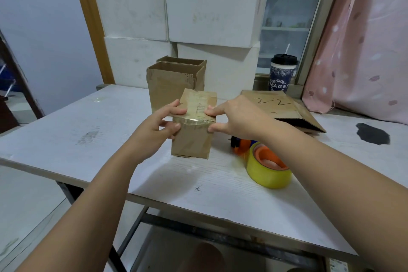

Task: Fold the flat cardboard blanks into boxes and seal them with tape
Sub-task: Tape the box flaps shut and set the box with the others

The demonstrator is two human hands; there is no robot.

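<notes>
A small brown cardboard box (191, 141) stands on the white table (110, 139), its top flaps closed under clear tape. My left hand (162, 125) grips its upper left corner, thumb on top and fingers on the side. My right hand (231, 118) presses its upper right edge, fingertips on the tape. A yellow tape roll in an orange dispenser (266, 164) lies just right of the box. Flat cardboard blanks (284, 110), one marked "2-2", lie behind my right hand.
Two open-topped cardboard boxes (174, 83) stand behind the small box. A dark lidded drink cup (281, 75) sits on the sill at the back right. White boxes (176, 6) are stacked against the wall. A pink curtain (364, 40) hangs right. A black stain (373, 133) marks the table.
</notes>
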